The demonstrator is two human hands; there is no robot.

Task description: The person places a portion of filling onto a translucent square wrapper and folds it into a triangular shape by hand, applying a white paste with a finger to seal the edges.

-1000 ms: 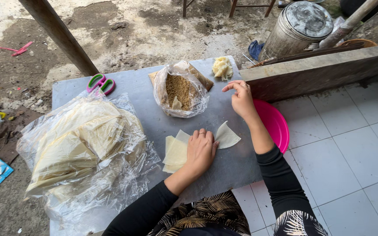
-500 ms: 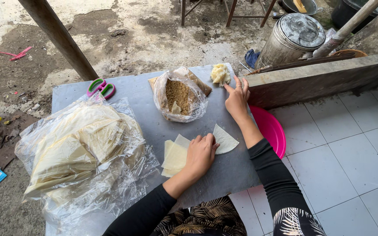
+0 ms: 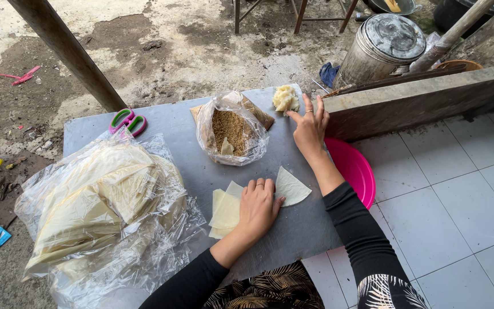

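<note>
Left hand [image 3: 258, 206] flat on wrapper sheets [image 3: 227, 210].

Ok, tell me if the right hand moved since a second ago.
Yes. The right hand reached farther up the grey board, toward the pale dough lump.

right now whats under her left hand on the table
The left hand lies flat on pale thin wrapper sheets, with a folded one poking out beside it. The sheet part beneath the palm is covered, so anything there is hidden.

Under my left hand [image 3: 257, 207] lie matt, pale dough sheets [image 3: 227, 210]; tabletop [image 3: 167, 123] smooth grey; near its left edge, glossy crinkled plastic bag [image 3: 110, 212].
</note>
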